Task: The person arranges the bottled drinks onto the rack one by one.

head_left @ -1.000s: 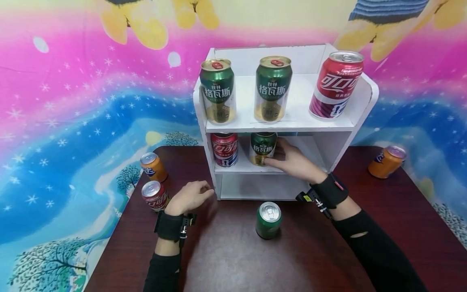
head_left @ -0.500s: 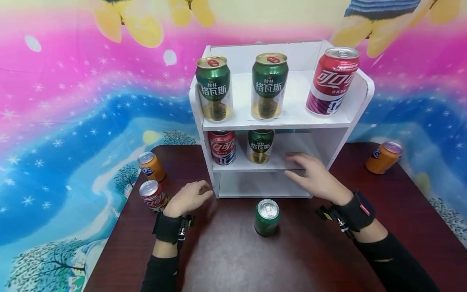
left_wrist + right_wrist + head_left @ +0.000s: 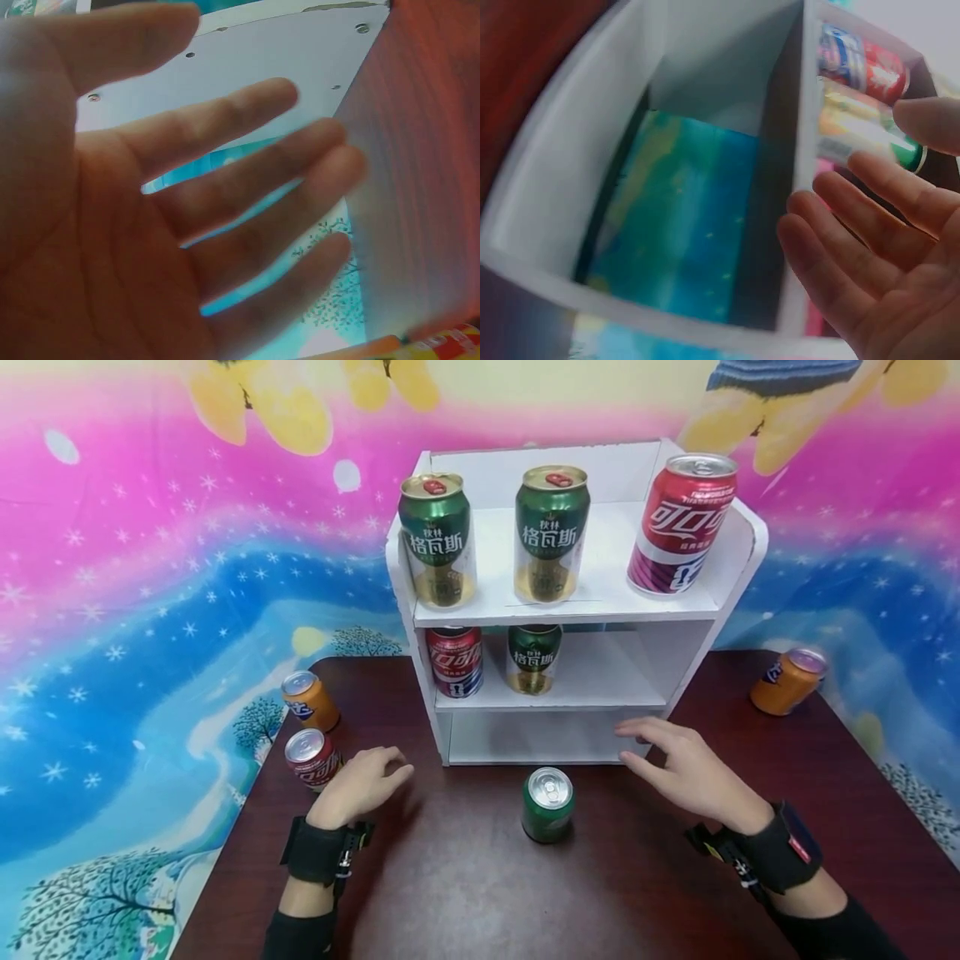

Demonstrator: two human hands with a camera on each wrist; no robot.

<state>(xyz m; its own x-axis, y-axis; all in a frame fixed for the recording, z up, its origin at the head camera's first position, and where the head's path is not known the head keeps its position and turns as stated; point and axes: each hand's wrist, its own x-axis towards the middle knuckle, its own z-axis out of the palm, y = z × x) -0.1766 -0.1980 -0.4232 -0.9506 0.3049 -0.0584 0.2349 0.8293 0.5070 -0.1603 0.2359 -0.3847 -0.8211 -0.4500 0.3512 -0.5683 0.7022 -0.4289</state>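
My right hand hovers in front of the white shelf's lower right corner, fingers spread and holding nothing. My left hand is over the table beside a red cola can, its fingers loose and apart in the left wrist view. A green can stands on the table between the two hands. On the middle shelf are a red cola can at the left and a green-and-gold kvass can beside it. The right wrist view shows that kvass can beyond my fingers.
The white shelf unit stands at the table's back. Its top holds two kvass cans and a red cola can. Orange soda cans stand at the left and right. A printed backdrop hangs behind.
My right hand has let go of the kvass can on the middle shelf and drawn back, down and to the right. My left hand has shifted slightly left and nearer.
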